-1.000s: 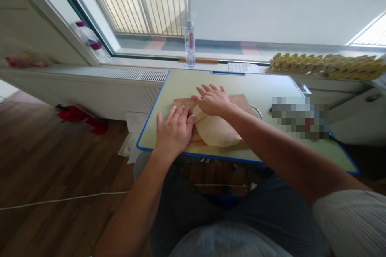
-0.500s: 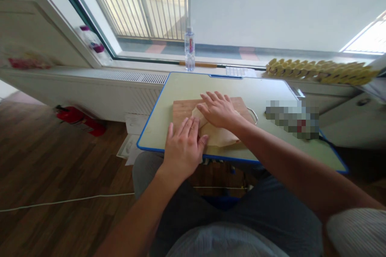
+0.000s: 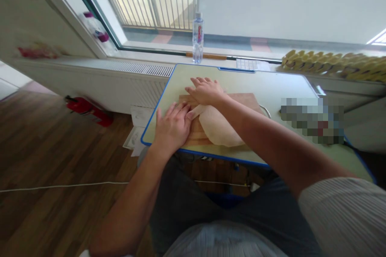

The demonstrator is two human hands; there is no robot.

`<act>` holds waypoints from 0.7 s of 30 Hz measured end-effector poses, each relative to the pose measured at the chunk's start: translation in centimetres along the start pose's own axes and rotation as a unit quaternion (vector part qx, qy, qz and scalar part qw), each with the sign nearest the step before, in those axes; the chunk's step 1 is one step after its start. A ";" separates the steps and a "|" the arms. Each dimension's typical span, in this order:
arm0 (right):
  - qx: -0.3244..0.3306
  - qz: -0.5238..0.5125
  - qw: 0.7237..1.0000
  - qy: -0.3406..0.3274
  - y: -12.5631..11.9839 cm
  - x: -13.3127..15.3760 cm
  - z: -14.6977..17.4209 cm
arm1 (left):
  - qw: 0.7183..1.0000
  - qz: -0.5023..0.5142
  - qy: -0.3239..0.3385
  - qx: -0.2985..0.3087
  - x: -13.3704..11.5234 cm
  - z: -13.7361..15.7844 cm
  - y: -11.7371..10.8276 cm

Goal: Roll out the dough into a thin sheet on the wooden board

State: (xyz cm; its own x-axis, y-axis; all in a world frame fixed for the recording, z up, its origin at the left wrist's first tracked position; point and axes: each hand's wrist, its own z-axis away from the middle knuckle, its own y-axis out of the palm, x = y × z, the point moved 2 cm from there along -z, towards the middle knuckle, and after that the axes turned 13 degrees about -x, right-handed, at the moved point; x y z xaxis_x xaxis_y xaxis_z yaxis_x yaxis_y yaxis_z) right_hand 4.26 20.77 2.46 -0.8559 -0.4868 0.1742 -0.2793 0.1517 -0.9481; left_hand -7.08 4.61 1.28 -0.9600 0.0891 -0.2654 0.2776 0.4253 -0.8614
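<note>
A pale, flat piece of dough (image 3: 221,128) lies across a wooden cutting board (image 3: 249,99), with a rounded end near me and a narrow end toward the left. My left hand (image 3: 173,126) rests palm down at the board's left side, fingers stretched out, its thumb touching the narrow end. My right hand (image 3: 206,89) lies flat over the far left part of the board, fingers spread, at the dough's far edge. My right forearm hides part of the dough and board.
The board sits on a small blue-edged table (image 3: 159,116). A blurred-out item (image 3: 312,120) lies on the right. A clear bottle (image 3: 198,40) stands on the sill behind, beside yellow stacked pieces (image 3: 328,64). A red fire extinguisher (image 3: 89,110) lies near the floor at left.
Both hands have moved left over the board, the right one also farther from me. More of the dough now shows, drawn out to a narrow end. The camera view has shifted slightly.
</note>
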 end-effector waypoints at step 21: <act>-0.024 0.061 0.998 -0.022 -2.4 -3.4 8.7 | 0.998 0.019 0.065 -0.018 -6.9 6.1 -1.1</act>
State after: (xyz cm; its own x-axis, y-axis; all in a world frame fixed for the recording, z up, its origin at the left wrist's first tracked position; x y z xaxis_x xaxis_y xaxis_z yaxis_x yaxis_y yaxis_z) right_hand 11.60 14.60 1.88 -0.8656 -0.4987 0.0453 -0.1953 0.2530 -0.9476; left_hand -0.56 -1.92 1.45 -0.9462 0.2200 -0.2375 0.3146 0.4514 -0.8351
